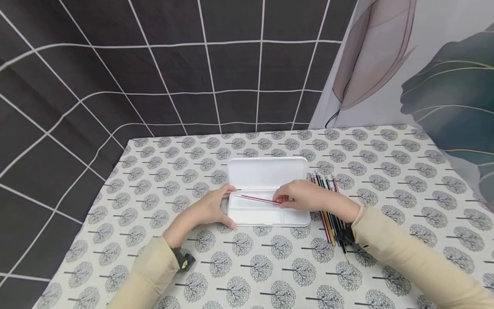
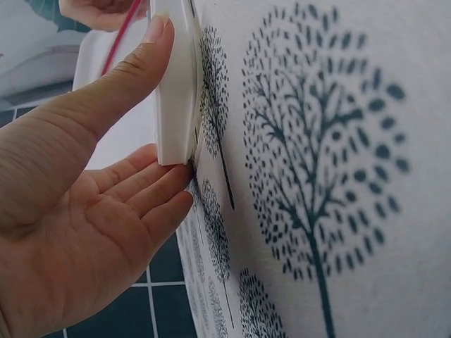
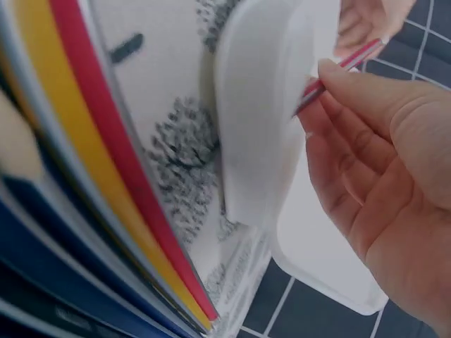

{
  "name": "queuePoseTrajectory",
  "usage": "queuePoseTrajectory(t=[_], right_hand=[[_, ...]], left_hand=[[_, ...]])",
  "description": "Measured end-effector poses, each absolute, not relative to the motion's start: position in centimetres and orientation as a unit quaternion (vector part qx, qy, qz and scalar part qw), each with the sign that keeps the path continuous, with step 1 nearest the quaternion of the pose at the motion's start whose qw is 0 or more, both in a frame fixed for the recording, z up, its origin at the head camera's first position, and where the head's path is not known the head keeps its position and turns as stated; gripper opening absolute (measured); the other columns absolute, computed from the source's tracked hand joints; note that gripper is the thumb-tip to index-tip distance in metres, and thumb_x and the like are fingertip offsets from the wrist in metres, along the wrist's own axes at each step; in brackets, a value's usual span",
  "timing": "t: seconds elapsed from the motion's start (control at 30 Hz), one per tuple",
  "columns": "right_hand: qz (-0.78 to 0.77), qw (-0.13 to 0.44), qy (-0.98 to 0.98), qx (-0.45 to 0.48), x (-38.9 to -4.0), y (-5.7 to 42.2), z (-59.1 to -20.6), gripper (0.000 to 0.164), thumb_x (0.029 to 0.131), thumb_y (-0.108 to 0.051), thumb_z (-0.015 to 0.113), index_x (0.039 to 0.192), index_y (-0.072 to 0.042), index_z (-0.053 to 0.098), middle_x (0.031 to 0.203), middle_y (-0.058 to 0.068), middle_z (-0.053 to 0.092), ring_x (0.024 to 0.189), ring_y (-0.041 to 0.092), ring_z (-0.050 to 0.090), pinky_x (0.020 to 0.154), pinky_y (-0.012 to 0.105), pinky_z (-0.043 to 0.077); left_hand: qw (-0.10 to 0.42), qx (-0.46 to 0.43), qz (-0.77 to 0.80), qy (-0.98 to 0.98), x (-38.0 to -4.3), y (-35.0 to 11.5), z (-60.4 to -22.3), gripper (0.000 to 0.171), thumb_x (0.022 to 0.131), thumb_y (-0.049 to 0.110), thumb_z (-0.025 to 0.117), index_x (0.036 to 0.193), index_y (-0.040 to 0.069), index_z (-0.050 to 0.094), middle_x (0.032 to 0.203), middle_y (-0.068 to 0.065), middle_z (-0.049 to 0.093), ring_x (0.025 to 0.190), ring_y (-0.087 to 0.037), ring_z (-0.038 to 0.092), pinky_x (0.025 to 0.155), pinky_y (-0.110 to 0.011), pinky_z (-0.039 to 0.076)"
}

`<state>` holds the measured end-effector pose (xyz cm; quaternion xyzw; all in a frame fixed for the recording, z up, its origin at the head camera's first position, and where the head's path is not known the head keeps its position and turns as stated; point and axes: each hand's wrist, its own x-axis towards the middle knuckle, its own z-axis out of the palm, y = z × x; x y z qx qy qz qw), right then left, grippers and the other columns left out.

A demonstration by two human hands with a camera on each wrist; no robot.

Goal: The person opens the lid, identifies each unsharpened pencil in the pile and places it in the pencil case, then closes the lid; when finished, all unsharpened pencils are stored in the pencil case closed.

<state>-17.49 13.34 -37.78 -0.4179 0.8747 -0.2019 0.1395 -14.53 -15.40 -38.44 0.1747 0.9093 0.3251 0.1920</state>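
Observation:
A white pencil case (image 1: 254,218) lies with its lid (image 1: 266,171) raised at the back. My right hand (image 1: 299,195) is over the right half of its tray, thumb and fingertips pinching a red striped pencil (image 1: 256,198). The pencil (image 3: 363,55) slants across the tray, its pale end toward the left. At the case's left end is my left hand (image 1: 210,208), fingers extended. In the left wrist view its thumb reaches along the white end wall (image 2: 176,105), and its fingertips touch the far corner. Part of the tray is hidden behind my right hand.
Several pencils (image 1: 328,219) in red, yellow and dark colours lie in a bundle right of the case, partly under my right forearm. A tree-patterned cloth (image 1: 262,266) covers the table. A dark gridded curtain (image 1: 231,68) hangs behind it.

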Motion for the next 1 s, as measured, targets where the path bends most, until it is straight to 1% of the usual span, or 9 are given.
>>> queuePoseTrajectory(t=[0.07,0.2,0.27,0.47,0.57,0.67,0.73,0.87,1.0], right_hand=[[-0.199,0.144,0.876,-0.414,-17.3,13.4,-38.1,0.019,0.086,-0.016,0.065,0.103,-0.010,0.069,0.090,-0.005,0.069,0.081,0.006,0.063,0.077,0.026,0.053],[-0.220,0.165,0.872,-0.404,-17.0,13.5,-38.2,0.019,0.089,-0.013,0.061,0.105,-0.008,0.069,0.100,0.003,0.070,0.092,0.015,0.065,0.086,0.033,0.053],[-0.234,0.170,0.867,-0.405,-16.9,13.7,-38.3,0.020,0.089,-0.011,0.060,0.106,-0.006,0.068,0.103,0.005,0.070,0.095,0.018,0.065,0.088,0.034,0.052],[-0.245,0.171,0.859,-0.416,-16.6,14.1,-38.4,0.024,0.090,-0.011,0.058,0.111,-0.004,0.067,0.099,0.002,0.067,0.089,0.013,0.062,0.082,0.029,0.052],[-0.256,0.169,0.854,-0.421,-16.5,14.2,-38.4,0.025,0.091,-0.012,0.057,0.112,-0.002,0.066,0.101,0.004,0.067,0.092,0.016,0.062,0.085,0.031,0.053],[-0.272,0.161,0.855,-0.410,-16.3,14.8,-38.3,0.025,0.089,-0.013,0.060,0.110,-0.002,0.066,0.103,0.005,0.067,0.094,0.017,0.063,0.085,0.032,0.053],[-0.283,0.153,0.858,-0.401,-16.2,15.5,-38.2,0.025,0.087,-0.012,0.063,0.109,-0.001,0.066,0.102,0.006,0.068,0.092,0.016,0.064,0.083,0.030,0.054],[-0.307,0.140,0.874,-0.349,-15.9,17.0,-38.2,0.025,0.083,-0.012,0.068,0.106,-0.002,0.067,0.100,0.006,0.069,0.088,0.013,0.064,0.079,0.024,0.054],[-0.340,0.139,0.892,-0.263,-15.4,18.8,-37.8,0.024,0.084,-0.015,0.067,0.106,-0.004,0.068,0.100,0.007,0.070,0.085,0.014,0.064,0.077,0.025,0.054]], left_hand=[[0.192,0.174,0.325,0.910,-14.6,-15.3,-38.5,0.101,0.051,0.033,0.089,0.136,0.010,0.039,0.143,-0.013,0.042,0.133,-0.031,0.037,0.112,-0.050,0.025],[0.191,0.172,0.325,0.910,-14.6,-15.3,-38.5,0.102,0.051,0.034,0.089,0.136,0.010,0.039,0.143,-0.013,0.042,0.133,-0.031,0.037,0.111,-0.050,0.025],[0.191,0.170,0.327,0.910,-14.6,-15.3,-38.5,0.102,0.051,0.034,0.089,0.136,0.010,0.039,0.143,-0.013,0.042,0.133,-0.031,0.037,0.111,-0.050,0.025],[0.193,0.167,0.322,0.912,-14.7,-15.4,-38.6,0.101,0.051,0.036,0.089,0.136,0.012,0.039,0.144,-0.012,0.041,0.133,-0.031,0.036,0.111,-0.051,0.025],[0.198,0.159,0.323,0.912,-14.7,-15.5,-38.5,0.102,0.050,0.035,0.089,0.136,0.013,0.040,0.145,-0.010,0.041,0.134,-0.029,0.036,0.112,-0.049,0.024],[0.197,0.162,0.326,0.910,-14.7,-15.5,-38.4,0.102,0.051,0.035,0.089,0.136,0.011,0.040,0.144,-0.011,0.042,0.133,-0.031,0.036,0.111,-0.051,0.024],[0.195,0.165,0.327,0.910,-14.7,-15.5,-38.4,0.101,0.051,0.035,0.089,0.136,0.011,0.040,0.144,-0.012,0.042,0.133,-0.031,0.036,0.111,-0.051,0.025],[0.192,0.172,0.328,0.909,-14.7,-15.4,-38.3,0.100,0.051,0.034,0.089,0.135,0.009,0.040,0.143,-0.013,0.043,0.132,-0.032,0.037,0.111,-0.052,0.026],[0.193,0.177,0.328,0.908,-14.6,-15.3,-38.3,0.098,0.051,0.033,0.089,0.134,0.009,0.041,0.142,-0.013,0.043,0.132,-0.033,0.038,0.110,-0.052,0.026]])
